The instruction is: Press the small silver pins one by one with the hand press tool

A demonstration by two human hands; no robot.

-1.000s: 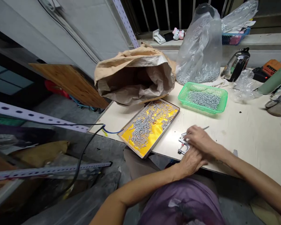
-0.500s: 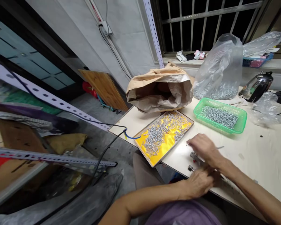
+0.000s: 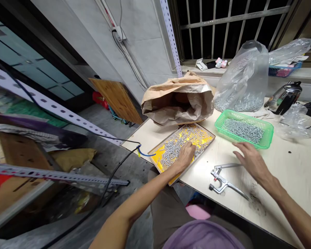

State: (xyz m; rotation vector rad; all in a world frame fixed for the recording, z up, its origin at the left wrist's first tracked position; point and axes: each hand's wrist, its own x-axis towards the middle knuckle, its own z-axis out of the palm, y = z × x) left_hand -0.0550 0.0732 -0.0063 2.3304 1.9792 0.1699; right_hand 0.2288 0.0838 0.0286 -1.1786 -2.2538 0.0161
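My left hand is down in a shallow tray lined with yellow, its fingers bunched among small silvery metal pins. What its fingertips hold, if anything, is hidden. My right hand hovers over the table by the near edge of a green plastic basket, fingers apart and holding nothing visible. More metal pins fill that basket. Between the two hands, metal hand pliers with a C-shaped jaw and spread handles lie on the table.
Behind the tray a brown paper sack gapes open. A clear plastic bag of metal parts stands at the back, near a metal kettle. A black cable with a blue end reaches the tray's left side. The table edge is close to my lap.
My left hand has moved from the pliers into the tray. My right hand has moved up and right towards the basket, its fingers now spread, leaving the pliers uncovered on the table.
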